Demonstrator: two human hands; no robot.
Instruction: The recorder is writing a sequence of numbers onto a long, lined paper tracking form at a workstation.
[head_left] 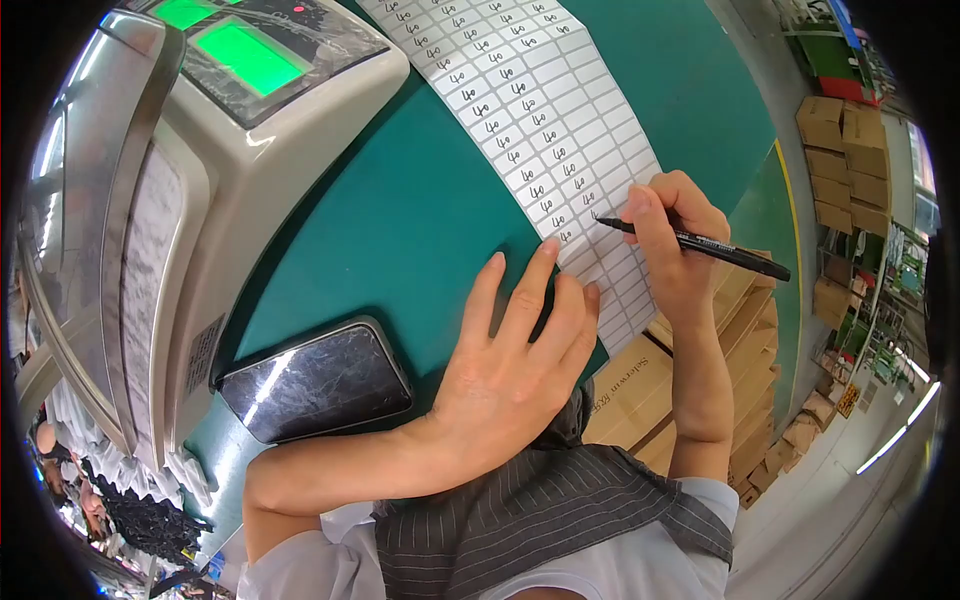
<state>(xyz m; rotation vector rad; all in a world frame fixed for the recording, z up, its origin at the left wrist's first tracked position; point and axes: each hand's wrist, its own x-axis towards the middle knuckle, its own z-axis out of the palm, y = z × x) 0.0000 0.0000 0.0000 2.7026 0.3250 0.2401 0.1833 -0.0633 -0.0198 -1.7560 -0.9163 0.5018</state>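
A long white sheet of small blank-edged labels [540,120] lies across a green table top [410,220]; many labels carry handwritten marks. My right hand [675,235] grips a black marker pen [700,243], its tip touching a label near the sheet's right edge. My left hand [515,350] lies flat with fingers spread, its fingertips pressing the sheet's lower end against the table.
A beige desktop machine [200,170] with green lit screens stands at the left. A black phone [315,382] lies face up beside my left wrist. Stacked cardboard boxes [840,160] and flat cartons [740,340] sit on the floor at the right.
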